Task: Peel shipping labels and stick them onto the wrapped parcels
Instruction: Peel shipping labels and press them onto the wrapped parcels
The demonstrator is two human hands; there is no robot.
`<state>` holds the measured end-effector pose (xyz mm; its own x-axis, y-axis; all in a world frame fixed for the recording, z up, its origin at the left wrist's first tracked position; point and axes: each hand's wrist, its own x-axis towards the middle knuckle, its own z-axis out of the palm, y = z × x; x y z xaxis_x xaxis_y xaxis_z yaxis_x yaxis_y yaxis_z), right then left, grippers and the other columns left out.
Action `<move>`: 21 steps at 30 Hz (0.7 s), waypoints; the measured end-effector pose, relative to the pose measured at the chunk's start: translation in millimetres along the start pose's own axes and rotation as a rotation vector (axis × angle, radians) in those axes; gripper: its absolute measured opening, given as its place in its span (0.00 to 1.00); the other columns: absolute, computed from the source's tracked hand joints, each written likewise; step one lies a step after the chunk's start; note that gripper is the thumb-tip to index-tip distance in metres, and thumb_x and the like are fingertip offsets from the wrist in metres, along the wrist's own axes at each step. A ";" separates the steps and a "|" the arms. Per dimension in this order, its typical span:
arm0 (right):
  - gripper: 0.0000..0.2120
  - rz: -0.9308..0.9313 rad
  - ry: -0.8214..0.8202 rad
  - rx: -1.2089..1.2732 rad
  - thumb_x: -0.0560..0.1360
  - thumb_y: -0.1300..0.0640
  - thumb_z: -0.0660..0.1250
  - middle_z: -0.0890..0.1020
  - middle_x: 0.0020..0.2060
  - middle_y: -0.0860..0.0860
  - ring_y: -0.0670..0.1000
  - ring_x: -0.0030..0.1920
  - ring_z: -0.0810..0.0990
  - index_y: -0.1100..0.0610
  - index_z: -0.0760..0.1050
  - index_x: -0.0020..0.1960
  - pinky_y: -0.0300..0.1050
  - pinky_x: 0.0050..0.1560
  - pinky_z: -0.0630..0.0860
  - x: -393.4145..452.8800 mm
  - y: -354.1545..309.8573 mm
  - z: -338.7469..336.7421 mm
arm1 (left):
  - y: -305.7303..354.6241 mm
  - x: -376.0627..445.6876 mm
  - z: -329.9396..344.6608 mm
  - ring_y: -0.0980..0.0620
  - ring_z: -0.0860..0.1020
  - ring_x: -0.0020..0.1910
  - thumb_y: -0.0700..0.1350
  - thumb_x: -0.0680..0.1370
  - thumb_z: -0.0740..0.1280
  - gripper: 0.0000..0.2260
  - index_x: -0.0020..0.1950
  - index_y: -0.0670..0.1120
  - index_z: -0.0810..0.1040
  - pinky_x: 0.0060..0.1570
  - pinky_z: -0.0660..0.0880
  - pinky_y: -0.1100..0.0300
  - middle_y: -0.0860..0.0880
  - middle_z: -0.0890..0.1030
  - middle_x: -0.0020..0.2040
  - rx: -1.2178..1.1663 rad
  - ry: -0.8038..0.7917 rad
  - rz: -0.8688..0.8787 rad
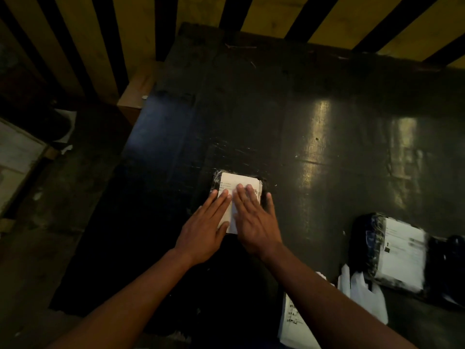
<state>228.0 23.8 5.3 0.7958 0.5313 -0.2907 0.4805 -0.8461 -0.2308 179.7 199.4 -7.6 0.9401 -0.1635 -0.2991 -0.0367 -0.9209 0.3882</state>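
Observation:
A small parcel wrapped in black plastic point(263, 185) lies in the middle of the dark table point(314, 117). A white shipping label point(236, 181) covers its top. My left hand point(205, 226) lies flat on the label's left part, fingers spread. My right hand point(254, 221) lies flat on the label's right part, its fingers side by side. Both palms press down and hold nothing. A second black wrapped parcel point(372, 245) with a white label point(402, 255) on it rests at the right.
A stack of white label sheets point(294, 321) lies at the near edge, partly under my right forearm. Crumpled white backing paper point(362, 293) sits beside it. Another black parcel point(450, 268) is at the far right. A yellow-and-black striped wall point(276, 11) stands behind the table.

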 end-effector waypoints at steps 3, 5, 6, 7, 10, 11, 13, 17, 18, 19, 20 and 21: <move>0.36 0.029 -0.071 -0.048 0.76 0.41 0.29 0.39 0.82 0.47 0.51 0.81 0.34 0.50 0.38 0.83 0.68 0.77 0.34 -7.9 13.0 3.0 | -2.1 -0.3 -0.9 0.62 0.34 0.80 0.58 0.86 0.53 0.30 0.83 0.57 0.41 0.79 0.51 0.52 0.63 0.36 0.81 -0.001 0.001 0.003; 0.35 0.053 -0.057 -0.074 0.77 0.40 0.28 0.40 0.82 0.45 0.51 0.81 0.34 0.49 0.37 0.83 0.68 0.77 0.32 -16.5 24.7 2.1 | -4.0 -1.3 -3.1 0.63 0.34 0.80 0.59 0.86 0.54 0.30 0.83 0.59 0.41 0.78 0.52 0.52 0.63 0.37 0.81 -0.001 0.003 0.010; 0.35 0.068 -0.054 -0.075 0.77 0.39 0.28 0.40 0.82 0.44 0.51 0.81 0.34 0.48 0.38 0.83 0.68 0.76 0.31 -19.4 29.1 0.8 | -4.2 -1.3 -3.4 0.63 0.35 0.80 0.59 0.86 0.54 0.30 0.83 0.59 0.40 0.78 0.52 0.51 0.64 0.37 0.81 -0.005 0.004 0.009; 0.36 0.085 -0.061 -0.069 0.77 0.39 0.28 0.39 0.81 0.43 0.51 0.81 0.33 0.48 0.38 0.83 0.67 0.76 0.31 -21.1 32.3 0.5 | -4.1 -0.9 -2.8 0.63 0.35 0.80 0.58 0.86 0.54 0.30 0.83 0.59 0.40 0.79 0.53 0.51 0.64 0.37 0.81 -0.010 0.003 0.007; 0.35 0.081 0.008 -0.054 0.79 0.41 0.34 0.46 0.82 0.47 0.53 0.81 0.38 0.52 0.45 0.83 0.65 0.78 0.35 -21.7 27.1 2.7 | -1.6 -1.9 0.2 0.62 0.34 0.80 0.57 0.86 0.54 0.30 0.83 0.58 0.41 0.78 0.57 0.49 0.63 0.37 0.82 -0.028 0.020 0.008; 0.33 0.044 0.045 -0.045 0.80 0.43 0.39 0.53 0.82 0.50 0.54 0.82 0.43 0.53 0.51 0.83 0.65 0.79 0.40 -21.4 20.4 5.3 | -1.2 -2.3 0.8 0.61 0.34 0.81 0.56 0.86 0.54 0.29 0.84 0.57 0.42 0.78 0.58 0.49 0.63 0.38 0.82 -0.029 0.031 0.014; 0.32 -0.052 0.065 -0.042 0.80 0.45 0.47 0.62 0.80 0.52 0.55 0.81 0.54 0.55 0.59 0.81 0.65 0.78 0.54 -21.8 6.2 15.4 | -1.4 -2.6 2.9 0.60 0.35 0.81 0.55 0.86 0.53 0.29 0.84 0.55 0.44 0.79 0.60 0.49 0.61 0.39 0.83 -0.025 0.046 0.027; 0.30 -0.078 0.060 -0.037 0.84 0.42 0.45 0.61 0.81 0.51 0.53 0.81 0.58 0.55 0.60 0.81 0.67 0.77 0.57 -33.5 4.4 26.4 | -4.2 -3.0 3.7 0.60 0.35 0.81 0.56 0.86 0.52 0.29 0.84 0.55 0.43 0.80 0.55 0.49 0.61 0.38 0.83 0.028 0.041 0.036; 0.32 -0.083 0.061 -0.039 0.85 0.41 0.39 0.61 0.81 0.51 0.53 0.81 0.58 0.55 0.61 0.81 0.67 0.77 0.54 -40.8 8.7 26.0 | -5.4 -3.7 2.8 0.60 0.35 0.81 0.56 0.86 0.52 0.29 0.84 0.56 0.42 0.79 0.54 0.49 0.61 0.38 0.83 0.037 0.040 0.036; 0.35 -0.085 0.069 -0.047 0.85 0.40 0.34 0.62 0.80 0.52 0.53 0.80 0.59 0.55 0.61 0.81 0.66 0.76 0.51 -50.4 13.1 26.5 | -6.7 -4.3 2.8 0.60 0.35 0.81 0.56 0.86 0.52 0.29 0.84 0.56 0.42 0.79 0.54 0.49 0.61 0.38 0.83 0.043 0.039 0.038; 0.36 -0.076 0.076 -0.055 0.84 0.40 0.32 0.63 0.80 0.52 0.54 0.80 0.60 0.55 0.62 0.80 0.66 0.75 0.50 -60.1 17.8 27.6 | -7.8 -4.0 4.1 0.60 0.36 0.81 0.56 0.86 0.52 0.29 0.84 0.56 0.42 0.79 0.54 0.48 0.61 0.38 0.83 0.049 0.042 0.042; 0.36 -0.059 0.088 -0.054 0.84 0.41 0.31 0.64 0.79 0.51 0.54 0.80 0.61 0.55 0.63 0.80 0.66 0.75 0.50 -67.9 21.7 28.8 | -8.1 -3.2 5.7 0.59 0.35 0.81 0.56 0.86 0.52 0.29 0.84 0.56 0.42 0.79 0.55 0.48 0.61 0.38 0.83 0.054 0.044 0.042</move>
<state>173.7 -29.4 -6.7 0.7933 0.5767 -0.1951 0.5451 -0.8156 -0.1943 175.0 205.3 -14.7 0.9514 -0.1878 -0.2439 -0.0937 -0.9313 0.3519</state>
